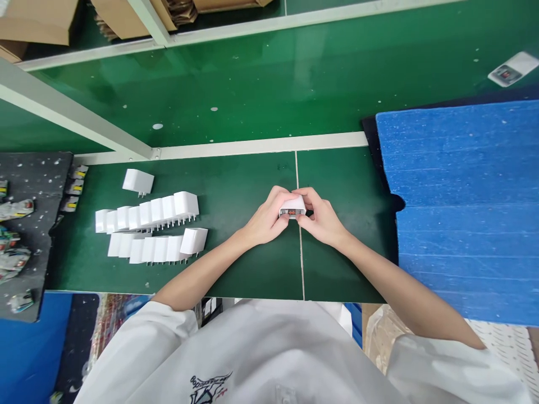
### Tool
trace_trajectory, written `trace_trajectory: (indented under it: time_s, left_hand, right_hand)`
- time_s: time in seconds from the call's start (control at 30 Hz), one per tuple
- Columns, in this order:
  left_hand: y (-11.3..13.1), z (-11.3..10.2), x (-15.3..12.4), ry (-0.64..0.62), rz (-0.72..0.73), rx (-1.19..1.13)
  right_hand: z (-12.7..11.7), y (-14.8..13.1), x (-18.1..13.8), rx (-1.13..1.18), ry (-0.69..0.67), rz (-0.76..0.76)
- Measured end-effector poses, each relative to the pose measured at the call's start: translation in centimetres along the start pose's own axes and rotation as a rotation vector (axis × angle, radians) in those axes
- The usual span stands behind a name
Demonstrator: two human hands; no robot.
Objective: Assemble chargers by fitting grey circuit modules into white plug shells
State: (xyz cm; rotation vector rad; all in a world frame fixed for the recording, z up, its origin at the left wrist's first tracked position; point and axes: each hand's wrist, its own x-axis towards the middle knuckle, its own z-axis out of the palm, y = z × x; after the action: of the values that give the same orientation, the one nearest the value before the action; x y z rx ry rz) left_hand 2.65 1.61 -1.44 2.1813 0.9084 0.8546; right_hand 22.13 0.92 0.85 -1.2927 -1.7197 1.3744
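Note:
Between both hands, over the green bench, is a white plug-in charger housing (293, 206) whose near end shows an opening with grey and orange parts inside. My left hand (272, 217) grips its left side, fingers over the top and thumb low at the near edge. From the right, my right hand (319, 217) pinches it the same way. Fingers partly hide the housing's sides. To the left, two rows of similar white charger housings (156, 212) lie on the bench with metal pins showing. One single white housing (138, 180) sits behind them.
A dark foam board (36, 185) with small electronic parts is at the left. Blue sheeting (463, 207) covers the right side. Cardboard boxes (37, 19) stand on the shelf above the white metal frame (252, 147). At upper right lies a white device (511, 68).

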Motion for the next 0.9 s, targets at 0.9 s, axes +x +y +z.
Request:
trace_trajectory:
  time_s: [0.9]
  left_hand:
    - [3.8, -7.5, -3.6, 0.092, -0.156, -0.034]
  right_hand:
    - [2.0, -5.1, 2.9, -0.079, -0.294, -0.221]
